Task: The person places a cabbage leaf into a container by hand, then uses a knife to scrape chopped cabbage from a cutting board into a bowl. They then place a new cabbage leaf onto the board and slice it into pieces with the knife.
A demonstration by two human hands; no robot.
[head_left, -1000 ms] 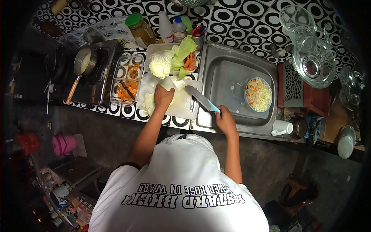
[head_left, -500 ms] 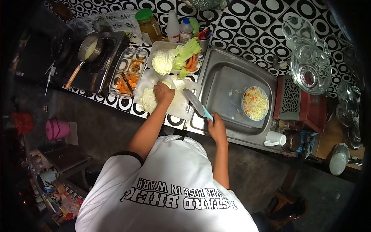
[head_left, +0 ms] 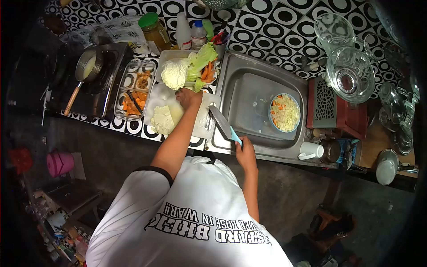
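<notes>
My left hand (head_left: 190,99) is over the white cutting board (head_left: 205,118), its fingers curled over pale cabbage mostly hidden beneath it. Loose cabbage leaves (head_left: 163,119) lie on the board's near left side. In my right hand (head_left: 245,150) is a kitchen knife (head_left: 222,122) with a light blue handle, its blade slanting over the board's right edge. Just behind the board, a clear tray (head_left: 168,55) carries a cabbage head (head_left: 174,74), leafy greens (head_left: 202,64) and carrots (head_left: 207,72).
Left of the board is a divided container (head_left: 132,107) of cut carrots, then a stove with a saucepan (head_left: 89,66). The sink (head_left: 231,89) on the right holds a bowl of shredded vegetables (head_left: 284,113). A white mug (head_left: 311,150) and glassware (head_left: 350,73) stand farther right.
My left hand has shifted right and back across the board, covering the cabbage pieces that showed beside it. The knife stays beside the board. The whole view has shifted slightly.
</notes>
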